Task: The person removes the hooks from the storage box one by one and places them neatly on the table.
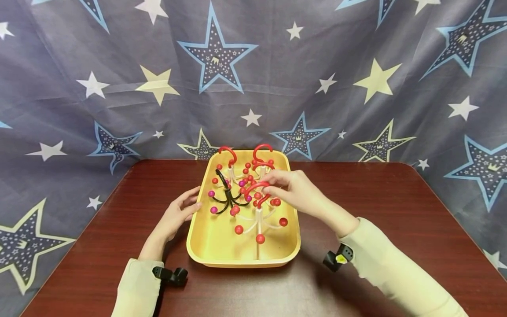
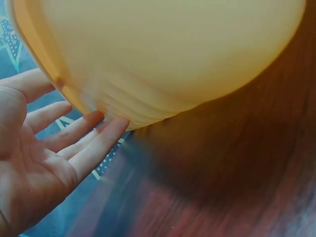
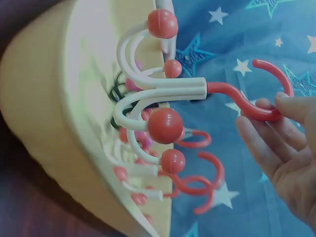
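Note:
My right hand [image 1: 295, 189] pinches the red hook [image 3: 264, 113] of a white multi-arm hook hanger [image 1: 259, 215] with red balls on its curved arm ends. This hanger hangs upright over the front part of a yellow tray [image 1: 222, 246]. On the tray's left side, my left hand [image 1: 178, 214] touches the wall with loosely extended fingers, which the left wrist view [image 2: 91, 133] shows against its outside. Inside the tray, a black hook hanger [image 1: 228, 196] with purple balls stands left of the held one. Several white hangers with red hooks [image 1: 227, 152] crowd the back, partly hidden.
A dark reddish wooden table [image 1: 368, 202] carries the tray. Behind its far edge hangs a grey curtain [image 1: 269, 101] patterned with stars. Small black cameras are strapped to both wrists.

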Tool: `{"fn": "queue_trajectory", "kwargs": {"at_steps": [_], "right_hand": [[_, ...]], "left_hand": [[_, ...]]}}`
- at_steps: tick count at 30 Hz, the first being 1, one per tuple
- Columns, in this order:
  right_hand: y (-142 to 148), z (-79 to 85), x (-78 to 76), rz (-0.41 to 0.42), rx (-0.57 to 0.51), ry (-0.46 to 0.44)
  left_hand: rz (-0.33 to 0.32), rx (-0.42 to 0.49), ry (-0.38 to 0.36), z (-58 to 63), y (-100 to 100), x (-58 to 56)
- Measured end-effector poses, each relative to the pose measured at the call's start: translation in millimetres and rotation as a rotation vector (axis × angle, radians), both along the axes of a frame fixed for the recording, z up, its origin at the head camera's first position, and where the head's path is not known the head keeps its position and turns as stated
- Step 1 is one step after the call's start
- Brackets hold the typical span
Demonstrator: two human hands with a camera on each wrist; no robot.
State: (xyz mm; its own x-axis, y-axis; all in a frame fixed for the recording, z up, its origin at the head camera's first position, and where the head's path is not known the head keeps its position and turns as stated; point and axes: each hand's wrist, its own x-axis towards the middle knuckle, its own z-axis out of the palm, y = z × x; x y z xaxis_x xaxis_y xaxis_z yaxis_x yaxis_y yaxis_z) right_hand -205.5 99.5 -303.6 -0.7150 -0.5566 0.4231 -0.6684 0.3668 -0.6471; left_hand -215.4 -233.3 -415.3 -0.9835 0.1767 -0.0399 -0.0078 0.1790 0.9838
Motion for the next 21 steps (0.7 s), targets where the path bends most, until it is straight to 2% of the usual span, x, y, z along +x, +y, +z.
{"fn": "queue_trajectory", "kwargs": {"at_steps": [9,21], "right_hand": [[33.9,19.7,-10.8,-0.097,0.015,-0.054],[78.3,35.7,-27.1,-0.257,0.082,0.018]], "left_hand": [[-0.083,0.045,0.001,-4.3,-7.6,-0.3],[-0.089,0.065,0.001,-5.2,-7.6,1.5]]}}
